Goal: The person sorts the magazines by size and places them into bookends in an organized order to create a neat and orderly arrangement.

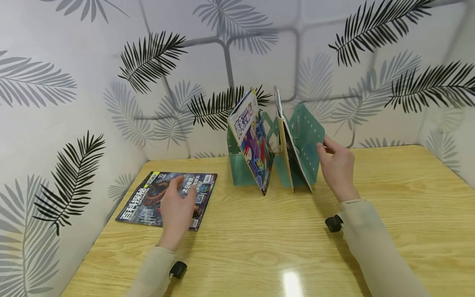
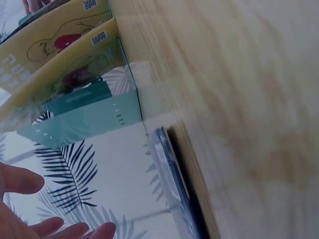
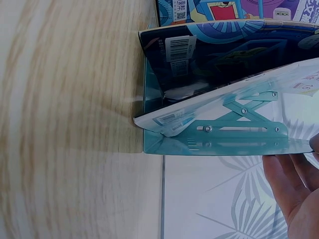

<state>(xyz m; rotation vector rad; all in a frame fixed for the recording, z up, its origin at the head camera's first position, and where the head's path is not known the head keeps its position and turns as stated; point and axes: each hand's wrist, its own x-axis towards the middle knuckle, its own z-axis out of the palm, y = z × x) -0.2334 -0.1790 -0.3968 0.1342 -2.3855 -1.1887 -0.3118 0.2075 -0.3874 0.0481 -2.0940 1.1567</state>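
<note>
A green metal expandable bookend [image 1: 309,140] stands at the back of the table, with a perforated plate at its right side. My right hand [image 1: 338,169] pinches that plate's outer edge between thumb and fingers; the right wrist view shows the thumb inside and the fingers outside. Several magazines lean in the bookend, among them a colourful one [image 1: 256,144] on the left and a thin white one [image 3: 239,92] near the right plate. A dark magazine [image 1: 142,202] lies flat at the left. Over it hovers my left hand [image 1: 177,212], fingers loosely bent and holding nothing.
The light wooden table [image 1: 256,247] meets a leaf-patterned wall covering [image 1: 200,62] behind the bookend and at both sides. Each wrist bears a small black device, one at the left sleeve [image 1: 152,268], the other at the right sleeve [image 1: 371,239].
</note>
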